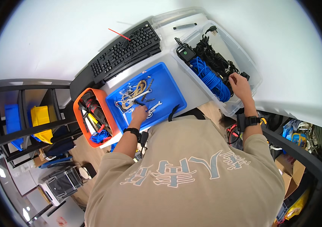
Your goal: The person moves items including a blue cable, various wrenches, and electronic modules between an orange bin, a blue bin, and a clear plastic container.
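Note:
My left hand reaches into a shallow blue plastic tray. A small dark item shows at its fingertips, but whether I grip it is unclear. Around that hand lie a combination wrench, a second wrench, a tan coiled cord and thin rod-like bits. Over a clear plastic bin, my right hand has its fingers bent beside black cables; its grip is hidden. Also in the bin are a blue cable coil and a black power adapter.
Left of the tray stands an orange bin with a red-and-black power tool and blue cord. Stacked black keyboards lie behind. A clear lid sits beyond the clear bin. A black rack flanks the left side.

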The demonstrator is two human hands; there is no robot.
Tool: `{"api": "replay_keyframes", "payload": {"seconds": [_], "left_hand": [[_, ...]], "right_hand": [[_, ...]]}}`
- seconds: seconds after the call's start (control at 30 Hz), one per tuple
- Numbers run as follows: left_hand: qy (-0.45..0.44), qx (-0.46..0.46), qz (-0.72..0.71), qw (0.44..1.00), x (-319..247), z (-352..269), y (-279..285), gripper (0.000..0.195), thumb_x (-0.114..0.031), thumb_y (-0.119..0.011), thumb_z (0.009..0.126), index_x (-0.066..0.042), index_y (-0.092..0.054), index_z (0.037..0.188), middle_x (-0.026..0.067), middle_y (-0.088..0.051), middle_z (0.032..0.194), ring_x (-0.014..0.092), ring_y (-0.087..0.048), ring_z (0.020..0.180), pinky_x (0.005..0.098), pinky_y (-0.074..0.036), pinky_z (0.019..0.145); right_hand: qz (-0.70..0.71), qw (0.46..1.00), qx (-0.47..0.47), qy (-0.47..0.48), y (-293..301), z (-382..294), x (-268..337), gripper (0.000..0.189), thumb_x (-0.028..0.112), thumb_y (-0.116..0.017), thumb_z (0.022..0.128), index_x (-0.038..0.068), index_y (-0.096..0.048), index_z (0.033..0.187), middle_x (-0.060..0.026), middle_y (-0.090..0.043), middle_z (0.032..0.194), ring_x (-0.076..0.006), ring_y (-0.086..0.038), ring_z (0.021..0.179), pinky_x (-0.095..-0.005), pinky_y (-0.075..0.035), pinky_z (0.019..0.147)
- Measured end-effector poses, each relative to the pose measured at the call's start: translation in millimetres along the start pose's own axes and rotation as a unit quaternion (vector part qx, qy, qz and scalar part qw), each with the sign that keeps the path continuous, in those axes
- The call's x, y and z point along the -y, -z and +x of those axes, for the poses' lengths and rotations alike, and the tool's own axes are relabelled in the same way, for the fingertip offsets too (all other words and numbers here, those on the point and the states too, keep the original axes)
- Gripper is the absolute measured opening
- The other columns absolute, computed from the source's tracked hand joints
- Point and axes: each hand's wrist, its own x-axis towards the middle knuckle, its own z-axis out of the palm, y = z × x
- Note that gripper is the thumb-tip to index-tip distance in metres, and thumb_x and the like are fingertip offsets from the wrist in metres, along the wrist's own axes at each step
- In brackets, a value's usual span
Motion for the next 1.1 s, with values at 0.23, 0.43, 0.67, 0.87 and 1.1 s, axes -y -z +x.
{"api": "replay_keyframes", "payload": {"seconds": [0.23,0.43,0.67,0.87,1.1], "left_hand": [[0.014,0.027,0.009,0.999,1.1,-1.9,-2.4,0.027,-0.021,-0.078,0.084,-0.015,-0.074,0.110,0.0121,-0.072,0.115,0.035,-0.068,0.111,0.0475,-0.056,0.092],[-0.004,-0.011,-0.109,0.994,12.3,-5.7,8.8,0.021,-0.020,-0.077,0.085,-0.013,-0.079,0.105,0.0155,-0.076,0.105,0.033,-0.073,0.101,0.0442,-0.057,0.087],[-0.008,0.027,-0.396,0.918,6.4,-25.9,53.2,0.028,-0.017,-0.078,0.089,0.004,-0.076,0.108,0.0126,-0.077,0.090,0.018,-0.073,0.075,0.0306,-0.058,0.071],[-0.050,0.072,-0.558,0.825,-33.0,-89.9,128.2,0.030,-0.015,-0.077,0.093,0.003,-0.073,0.117,0.0075,-0.074,0.101,0.015,-0.070,0.086,0.0294,-0.058,0.082],[-0.214,0.018,-0.633,0.744,-49.3,-137.4,164.2,0.028,0.003,-0.078,0.086,0.002,-0.074,0.114,0.0070,-0.073,0.105,0.015,-0.071,0.091,0.0277,-0.058,0.083]], "right_hand": [[0.046,0.998,-0.020,0.027,0.5,-2.1,-5.8,0.018,0.016,-0.066,0.096,0.001,-0.069,0.105,-0.0160,-0.073,0.087,-0.0269,-0.072,0.080,-0.0367,-0.055,0.074],[0.209,0.977,-0.040,-0.003,-7.2,-9.7,6.0,0.016,0.013,-0.066,0.099,-0.002,-0.070,0.105,-0.0068,-0.072,0.084,-0.0116,-0.069,0.076,-0.0284,-0.055,0.069],[0.213,0.976,0.008,0.051,-1.8,-8.8,74.8,0.015,0.011,-0.064,0.100,-0.002,-0.069,0.107,-0.0066,-0.072,0.086,-0.0112,-0.069,0.079,-0.0264,-0.055,0.072],[0.203,0.964,0.102,0.141,-16.6,-6.9,133.4,0.017,0.014,-0.069,0.096,0.001,-0.070,0.107,-0.0105,-0.072,0.089,-0.0148,-0.066,0.074,-0.0294,-0.054,0.070],[0.381,0.837,0.377,0.110,-63.2,-18.9,218.7,0.028,0.016,-0.065,0.102,-0.001,-0.064,0.124,-0.0080,-0.074,0.103,-0.0137,-0.069,0.089,-0.0298,-0.056,0.079]]}}
